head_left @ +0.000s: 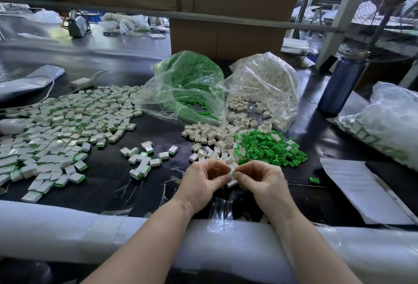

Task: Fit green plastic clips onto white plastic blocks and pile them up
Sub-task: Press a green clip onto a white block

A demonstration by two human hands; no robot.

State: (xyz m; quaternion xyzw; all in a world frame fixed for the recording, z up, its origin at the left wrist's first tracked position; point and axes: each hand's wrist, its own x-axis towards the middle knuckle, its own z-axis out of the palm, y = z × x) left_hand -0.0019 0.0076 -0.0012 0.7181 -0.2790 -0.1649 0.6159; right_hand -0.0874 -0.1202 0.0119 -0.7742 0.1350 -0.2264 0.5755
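Head view: your left hand [204,180] and right hand [262,181] meet just above the dark surface [162,129], near its padded front edge. Between their fingertips you pinch a white block [232,183] with a green clip [233,175] at its upper end; whether the clip is fully seated cannot be told. The block is small, rectangular and off-white; the clip is bright green.

Just beyond your hands lies a loose heap of bare white blocks [214,138], touching a heap of green clips [269,147] to its right. To your left, a small cluster of finished pieces [144,157] lies apart from a broad spread of finished pieces [56,129], each white with a green end.

Behind the heaps, an open clear bag of green clips [187,80] sits beside a clear bag of white blocks [264,82], both spilling toward you. At far right, another clear bag [384,125] holds white-and-green pieces, near a blue bottle [341,82].
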